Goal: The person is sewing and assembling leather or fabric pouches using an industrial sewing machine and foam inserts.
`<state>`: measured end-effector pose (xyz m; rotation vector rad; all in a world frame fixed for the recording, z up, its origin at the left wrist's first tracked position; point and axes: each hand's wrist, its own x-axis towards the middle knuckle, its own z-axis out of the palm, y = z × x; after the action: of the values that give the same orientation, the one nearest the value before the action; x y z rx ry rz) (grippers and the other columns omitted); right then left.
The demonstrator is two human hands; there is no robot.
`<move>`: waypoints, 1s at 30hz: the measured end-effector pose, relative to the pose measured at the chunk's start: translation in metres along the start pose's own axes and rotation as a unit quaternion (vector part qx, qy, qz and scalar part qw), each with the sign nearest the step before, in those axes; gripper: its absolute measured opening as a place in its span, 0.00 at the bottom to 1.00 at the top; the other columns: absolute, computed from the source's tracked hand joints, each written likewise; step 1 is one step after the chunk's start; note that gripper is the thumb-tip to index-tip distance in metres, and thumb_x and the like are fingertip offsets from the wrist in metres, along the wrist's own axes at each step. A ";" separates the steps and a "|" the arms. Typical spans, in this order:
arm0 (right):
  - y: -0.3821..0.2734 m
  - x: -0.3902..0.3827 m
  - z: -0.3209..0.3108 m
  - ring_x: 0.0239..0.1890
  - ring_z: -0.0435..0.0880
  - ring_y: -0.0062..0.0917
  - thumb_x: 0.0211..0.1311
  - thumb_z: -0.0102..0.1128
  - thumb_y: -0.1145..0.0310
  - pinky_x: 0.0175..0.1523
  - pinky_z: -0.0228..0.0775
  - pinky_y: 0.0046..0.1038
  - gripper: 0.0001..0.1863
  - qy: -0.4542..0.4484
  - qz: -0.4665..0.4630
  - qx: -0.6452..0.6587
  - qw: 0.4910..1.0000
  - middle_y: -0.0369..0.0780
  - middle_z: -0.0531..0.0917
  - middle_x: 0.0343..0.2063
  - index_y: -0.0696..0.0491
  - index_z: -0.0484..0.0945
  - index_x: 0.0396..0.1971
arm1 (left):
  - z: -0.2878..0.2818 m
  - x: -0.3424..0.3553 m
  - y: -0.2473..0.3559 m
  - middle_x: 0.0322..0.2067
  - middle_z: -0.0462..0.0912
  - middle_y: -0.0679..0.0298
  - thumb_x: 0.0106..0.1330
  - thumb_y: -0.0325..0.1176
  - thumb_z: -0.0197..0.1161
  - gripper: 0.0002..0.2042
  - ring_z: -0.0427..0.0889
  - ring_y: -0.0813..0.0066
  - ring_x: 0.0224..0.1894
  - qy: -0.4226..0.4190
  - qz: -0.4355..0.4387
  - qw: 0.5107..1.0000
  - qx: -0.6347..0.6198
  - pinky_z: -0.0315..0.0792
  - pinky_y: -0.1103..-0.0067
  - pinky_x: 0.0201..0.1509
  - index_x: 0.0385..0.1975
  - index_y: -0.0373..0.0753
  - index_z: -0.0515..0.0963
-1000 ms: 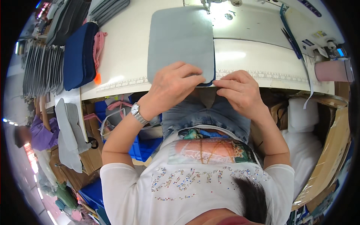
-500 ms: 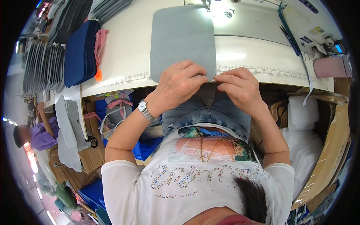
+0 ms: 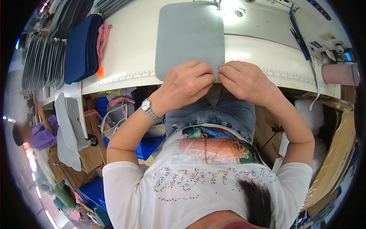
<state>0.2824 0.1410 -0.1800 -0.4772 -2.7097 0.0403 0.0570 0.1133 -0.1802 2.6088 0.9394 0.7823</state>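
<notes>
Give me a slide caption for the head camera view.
Left hand and right hand meet at the near right corner of a grey panel on a white worktable.

The person wears a white short-sleeved T-shirt (image 3: 129, 198) with loose, plain sleeves. Across its chest run slanting lines of small multicoloured studs (image 3: 183, 181), and below them, toward the hem, sits a printed panel (image 3: 221, 149) in pink, white lace-like patterning, gold chain-like lines and dark green. Faded blue jeans (image 3: 181, 119) show mottled, darker patches. The left hand (image 3: 188, 82) and right hand (image 3: 244, 81) are ungloved; a silver, white-faced watch (image 3: 146, 105) circles the left wrist. Dark hair (image 3: 256, 202) hangs forward.
</notes>
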 end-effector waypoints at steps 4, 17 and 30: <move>0.006 -0.002 0.002 0.35 0.81 0.31 0.40 0.63 0.73 0.36 0.76 0.28 0.12 0.027 0.034 0.065 0.997 0.38 0.79 0.32 0.57 0.77 0.30 | 0.001 0.000 -0.001 0.33 0.80 0.65 0.48 0.23 0.68 0.10 0.79 0.66 0.32 0.019 -0.026 0.999 -0.002 0.75 0.74 0.34 0.32 0.40 0.79; 0.012 0.003 0.007 0.28 0.75 0.27 0.42 0.57 0.71 0.27 0.70 0.27 0.06 0.068 0.052 0.083 0.993 0.36 0.70 0.24 0.52 0.70 0.23 | -0.008 0.032 -0.027 0.35 0.80 0.62 0.53 0.24 0.65 0.09 0.81 0.64 0.40 0.016 -0.019 0.998 -0.059 0.76 0.75 0.40 0.35 0.40 0.81; 0.005 0.002 -0.008 0.26 0.73 0.22 0.39 0.57 0.69 0.26 0.68 0.23 0.05 0.007 0.035 0.063 0.997 0.34 0.68 0.22 0.50 0.72 0.21 | -0.009 0.070 -0.073 0.39 0.78 0.65 0.55 0.38 0.68 0.09 0.78 0.64 0.43 -0.106 0.010 0.992 0.067 0.76 0.72 0.45 0.33 0.42 0.79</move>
<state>0.2853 0.1466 -0.1726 -0.5327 -2.6553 0.2237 0.0600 0.2151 -0.1747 2.7512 0.9349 0.4490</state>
